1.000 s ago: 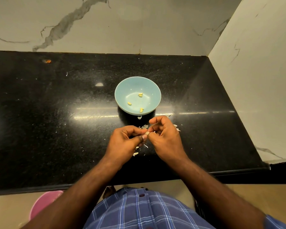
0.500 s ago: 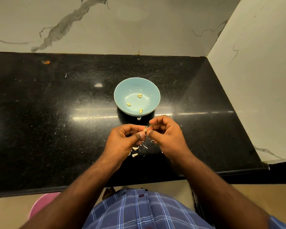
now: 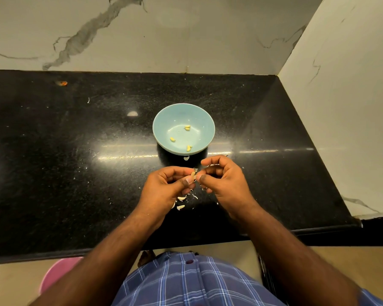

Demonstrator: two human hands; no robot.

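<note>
A small pale garlic clove (image 3: 193, 174) sits between my two hands, just in front of a light blue bowl (image 3: 161, 120). My left hand (image 3: 164, 191) pinches the clove between thumb and forefinger. My right hand (image 3: 226, 184) has its curled fingers at the clove's tip, pinching at its skin. Several peeled yellowish cloves (image 3: 172, 139) lie inside the bowl. Unpeeled cloves and bits of white skin (image 3: 181, 198) lie on the black counter (image 3: 75, 162) under my hands.
Marble walls close the counter at the back and on the right (image 3: 341, 107). A small orange speck (image 3: 63, 83) lies far left on the counter. A pink tub (image 3: 58, 274) stands on the floor below the counter's front edge.
Both hands have stayed in place, working the clove with small finger movements. More of the clove shows between the fingertips now, and the loose cloves beneath are more exposed.
</note>
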